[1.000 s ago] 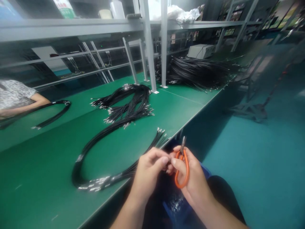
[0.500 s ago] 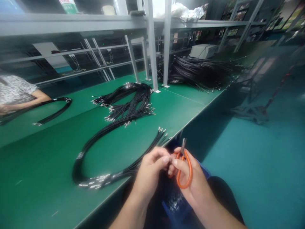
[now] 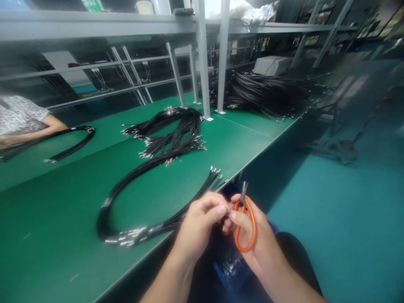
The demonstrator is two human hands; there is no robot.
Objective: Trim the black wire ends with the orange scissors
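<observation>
Orange-handled scissors (image 3: 254, 229) lie in my right hand (image 3: 252, 223), their short metal blades pointing up and away from me. The thumb and fingertips of that hand also meet those of my left hand (image 3: 205, 219) in a pinch. What the left fingertips hold is too small and blurred to make out. A curved bundle of black cables (image 3: 109, 219) with white labels and silvery ends runs over the table to my left hand, which hides part of it.
On the green table (image 3: 63, 210) lie more black cables (image 3: 176, 130), with a large heap (image 3: 268, 92) behind the grey posts (image 3: 203, 63). A person's arm (image 3: 53, 124) rests at the left beside another bundle. Below my hands is a blue bin (image 3: 233, 269) with small scraps.
The view has shifted very slightly. My hands keep the same pinch, and the scissors have tilted or moved only a little to the right.
</observation>
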